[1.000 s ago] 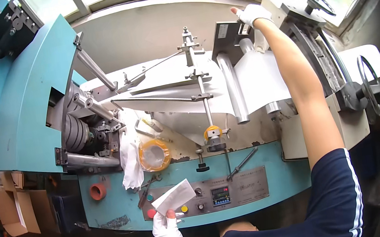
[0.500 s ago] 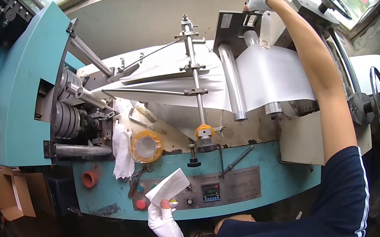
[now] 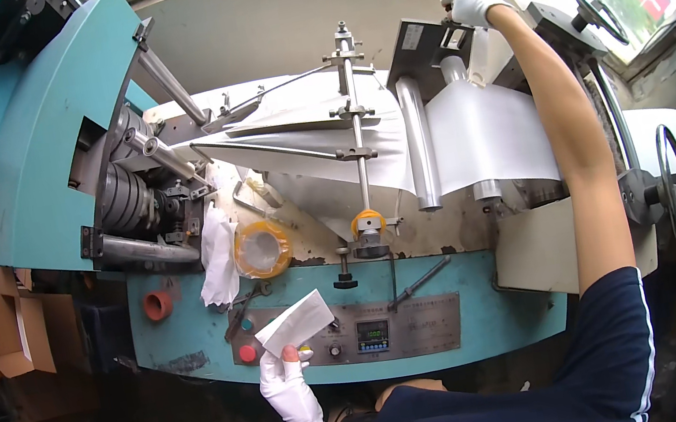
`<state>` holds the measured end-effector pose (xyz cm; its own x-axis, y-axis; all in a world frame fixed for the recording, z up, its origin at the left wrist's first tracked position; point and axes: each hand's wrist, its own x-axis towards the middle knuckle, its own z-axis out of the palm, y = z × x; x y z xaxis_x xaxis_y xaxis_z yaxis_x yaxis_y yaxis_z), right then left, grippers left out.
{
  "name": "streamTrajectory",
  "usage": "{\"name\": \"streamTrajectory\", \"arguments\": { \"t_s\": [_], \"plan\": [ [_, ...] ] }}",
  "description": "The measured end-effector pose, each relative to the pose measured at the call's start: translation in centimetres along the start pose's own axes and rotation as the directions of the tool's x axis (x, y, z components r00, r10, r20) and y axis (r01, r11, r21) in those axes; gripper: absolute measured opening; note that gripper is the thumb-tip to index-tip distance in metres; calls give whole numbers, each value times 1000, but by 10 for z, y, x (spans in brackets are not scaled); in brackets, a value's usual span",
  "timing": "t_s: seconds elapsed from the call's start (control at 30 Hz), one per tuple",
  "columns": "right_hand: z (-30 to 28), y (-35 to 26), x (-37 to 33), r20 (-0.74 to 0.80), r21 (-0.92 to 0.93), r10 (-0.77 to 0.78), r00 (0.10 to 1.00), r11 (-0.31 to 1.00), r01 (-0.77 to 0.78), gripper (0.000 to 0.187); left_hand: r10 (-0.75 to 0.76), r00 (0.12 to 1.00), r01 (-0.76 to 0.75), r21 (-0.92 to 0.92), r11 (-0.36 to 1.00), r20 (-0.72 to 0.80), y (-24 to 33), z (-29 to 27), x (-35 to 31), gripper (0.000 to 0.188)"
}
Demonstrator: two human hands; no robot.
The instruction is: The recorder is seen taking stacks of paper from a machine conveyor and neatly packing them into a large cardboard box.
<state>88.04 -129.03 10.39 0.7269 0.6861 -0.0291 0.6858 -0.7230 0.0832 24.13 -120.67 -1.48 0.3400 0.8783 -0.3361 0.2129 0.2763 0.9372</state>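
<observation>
Blue-green cover: the large machine housing (image 3: 58, 141) fills the left side, with dark rollers and fittings in its open side.
Left floor: an open cardboard box (image 3: 34, 329) stands below the housing.
Machine bed: a crumpled white cloth (image 3: 218, 256) lies just beside a yellow tape roll (image 3: 285, 254).
Front ledge: an orange-red ring (image 3: 157, 306) sits at the left, a wrench (image 3: 255, 294) lies below the tape roll, and a dark rod tool (image 3: 421, 282) slants above the control panel (image 3: 429, 325).
Panel: it carries a red button (image 3: 247, 353) and a small lit display (image 3: 373, 336).
Middle: an upright bar with clamps (image 3: 350, 93) crosses over the white web (image 3: 490, 132), which also passes by a shiny metal roller (image 3: 419, 144).
Right end: a spoked handwheel (image 3: 673, 192) stands beyond the forearm.
In the way: the bare right forearm (image 3: 577, 144) covers part of the machine's right end; the slip hides part of the panel.
White slip: flat, pale, rectangular and tilted, its right end higher, held above the panel's left part.
Left hand (image 3: 291, 393): gloved, thumb and fingers pinching the slip's lower edge.
Right hand (image 3: 473, 4): gloved, fingers curled at the far end of a dark plate (image 3: 418, 46); whether they grip anything cannot be told.
Web: smooth and glossy near the roller, gathered into folds toward the left.
</observation>
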Motion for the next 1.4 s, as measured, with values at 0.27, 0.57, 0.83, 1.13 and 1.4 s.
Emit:
{"name": "streamTrajectory", "arguments": {
  "t_s": [0.27,0.57,0.83,1.13,1.4],
  "plan": [
    [4,-38,-24,-209,-24,213,954,975,-223,43,3,1000,-3,-16,1000,-1,-6,-26,-1,29],
    [15,4,-11,-111,153,167,980,977,-149,33,3,998,-4,-19,1000,-61,-14,-43,4,25],
    [11,9,-13,-53,27,177,983,984,-176,49,-46,998,46,-21,999,-46,-13,-27,7,28],
    [25,0,-13,-104,-9,351,931,935,-354,69,-36,999,36,-1,999,19,-16,-17,2,29],
    [15,-161,-202,-666,392,121,736,896,208,34,30,1000,-30,-195,980,-4,-11,-54,31,29]
  ]
}}
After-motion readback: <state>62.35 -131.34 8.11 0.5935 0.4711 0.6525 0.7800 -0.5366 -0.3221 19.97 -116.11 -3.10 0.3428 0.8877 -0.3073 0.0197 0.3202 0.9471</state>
